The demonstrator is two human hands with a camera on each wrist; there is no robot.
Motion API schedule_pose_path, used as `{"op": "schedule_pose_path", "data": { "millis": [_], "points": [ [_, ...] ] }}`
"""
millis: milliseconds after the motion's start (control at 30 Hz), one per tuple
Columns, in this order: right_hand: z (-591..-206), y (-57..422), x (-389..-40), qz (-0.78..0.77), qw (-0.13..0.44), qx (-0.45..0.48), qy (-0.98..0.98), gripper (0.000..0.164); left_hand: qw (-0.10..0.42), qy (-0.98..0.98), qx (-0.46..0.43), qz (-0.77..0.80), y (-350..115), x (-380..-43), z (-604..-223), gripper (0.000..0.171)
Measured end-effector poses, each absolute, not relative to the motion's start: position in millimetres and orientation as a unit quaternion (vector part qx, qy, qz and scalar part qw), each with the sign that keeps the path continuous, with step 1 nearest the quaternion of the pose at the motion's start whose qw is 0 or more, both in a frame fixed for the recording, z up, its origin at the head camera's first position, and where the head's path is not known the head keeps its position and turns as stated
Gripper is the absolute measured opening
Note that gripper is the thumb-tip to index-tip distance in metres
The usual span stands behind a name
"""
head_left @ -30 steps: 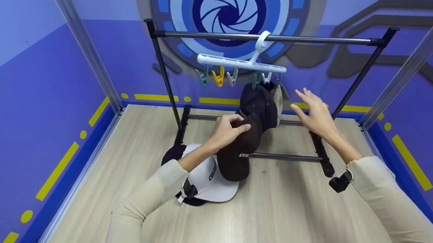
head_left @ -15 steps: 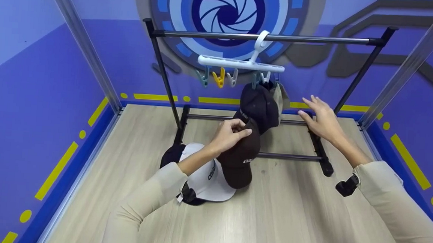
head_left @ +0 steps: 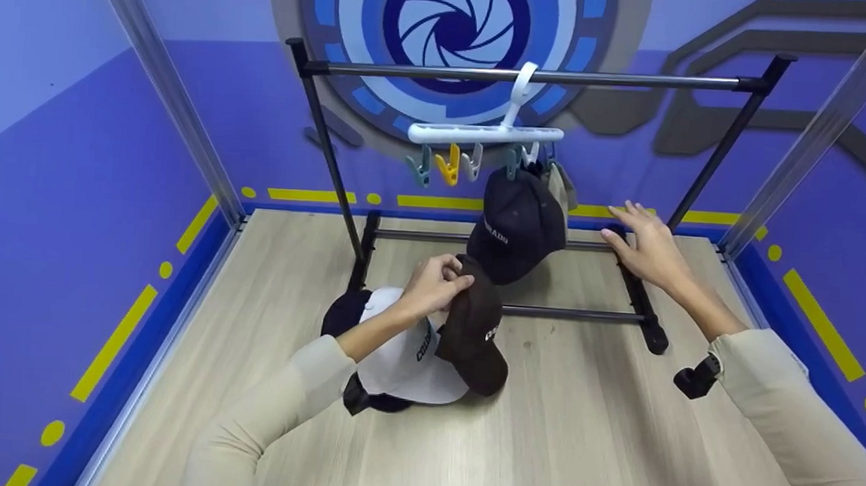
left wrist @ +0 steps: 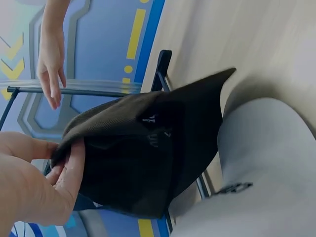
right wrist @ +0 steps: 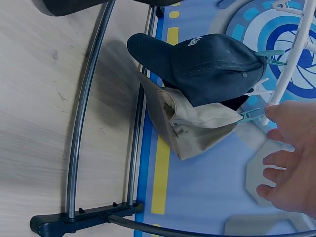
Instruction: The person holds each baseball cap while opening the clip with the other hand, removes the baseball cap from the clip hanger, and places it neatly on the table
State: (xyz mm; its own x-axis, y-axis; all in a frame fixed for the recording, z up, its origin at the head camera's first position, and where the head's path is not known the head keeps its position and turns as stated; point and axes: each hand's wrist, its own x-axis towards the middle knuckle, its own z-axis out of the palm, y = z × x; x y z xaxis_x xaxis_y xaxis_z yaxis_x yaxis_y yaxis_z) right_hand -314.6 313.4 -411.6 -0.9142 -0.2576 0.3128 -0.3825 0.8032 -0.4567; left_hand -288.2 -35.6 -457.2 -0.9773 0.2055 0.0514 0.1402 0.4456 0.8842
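My left hand [head_left: 430, 284] pinches the crown edge of a dark brown baseball cap [head_left: 477, 324], its brim pointing down. In the left wrist view thumb and fingers grip the edge of that cap [left wrist: 133, 168]. It overlaps a white cap [head_left: 388, 364] lying on the table. My right hand [head_left: 647, 245], fingers loosely extended, hovers right of the hanging caps and holds nothing. A navy cap [head_left: 517, 222] and a beige cap [right wrist: 202, 133] hang by clips from a white clip hanger [head_left: 455, 134]; another dark cap is mostly hidden between them.
A black metal rack [head_left: 428, 71] carries the hanger on its top bar. Unused clips, including a yellow clip [head_left: 449, 165], dangle at the hanger's left. A dark cap [head_left: 342, 314] lies partly beneath the white one on the wooden table [head_left: 579, 432]. Patterned walls surround it.
My left hand has drawn the brown cap down and leftward, away from the hanging navy cap. The hanger has turned slightly. My right hand has moved a little right and down.
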Motion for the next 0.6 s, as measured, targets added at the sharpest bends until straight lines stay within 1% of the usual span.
{"op": "schedule_pose_path", "data": {
  "millis": [167,267,467,600],
  "points": [
    [-416,314,-315,0.261,0.111,0.166,-0.945,0.051,0.025,0.878,0.076,0.472,-48,-288,-456,0.027],
    [-417,315,-316,0.26,0.103,0.162,-0.946,0.052,0.016,0.9,0.072,0.43,-55,-286,-455,0.031],
    [-419,318,-315,0.259,0.107,0.163,-0.946,0.052,0.001,0.935,0.092,0.341,-64,-281,-455,0.028],
    [-423,319,-315,0.255,0.108,0.164,-0.947,0.051,0.001,0.948,0.106,0.299,-69,-277,-458,0.025]
  ]
}}
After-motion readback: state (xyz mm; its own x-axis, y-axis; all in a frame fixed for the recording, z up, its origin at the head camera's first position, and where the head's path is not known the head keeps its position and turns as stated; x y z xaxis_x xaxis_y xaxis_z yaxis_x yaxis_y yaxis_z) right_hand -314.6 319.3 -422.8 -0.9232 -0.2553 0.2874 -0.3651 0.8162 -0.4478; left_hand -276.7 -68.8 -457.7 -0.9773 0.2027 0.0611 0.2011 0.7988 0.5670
